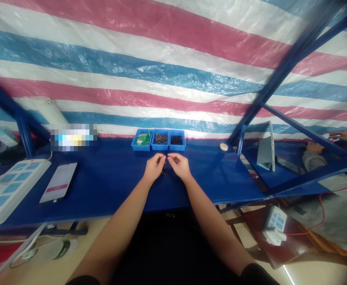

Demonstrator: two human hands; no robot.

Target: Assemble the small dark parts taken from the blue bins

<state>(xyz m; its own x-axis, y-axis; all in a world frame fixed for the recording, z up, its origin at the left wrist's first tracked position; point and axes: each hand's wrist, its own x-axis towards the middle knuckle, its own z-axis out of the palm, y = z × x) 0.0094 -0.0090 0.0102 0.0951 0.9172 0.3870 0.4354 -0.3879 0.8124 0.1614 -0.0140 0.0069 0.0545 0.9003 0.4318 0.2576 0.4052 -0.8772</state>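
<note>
Close together above the front of the blue table, my left hand and my right hand face each other with thumbs and fingers pinched. Dark bits show within the curled fingers of both hands, too small to name. A few small dark pieces lie between the hands. Just beyond them stand three blue bins in a row. The left bin holds a green plastic bag. Many small metallic pieces fill the middle bin, and small black pieces the right bin.
A phone and a white power strip lie at left. A round whitish object sits at the back right. Blue frame bars separate the neighbouring table, where a tablet stands near another person's hands. Another power strip lies lower right.
</note>
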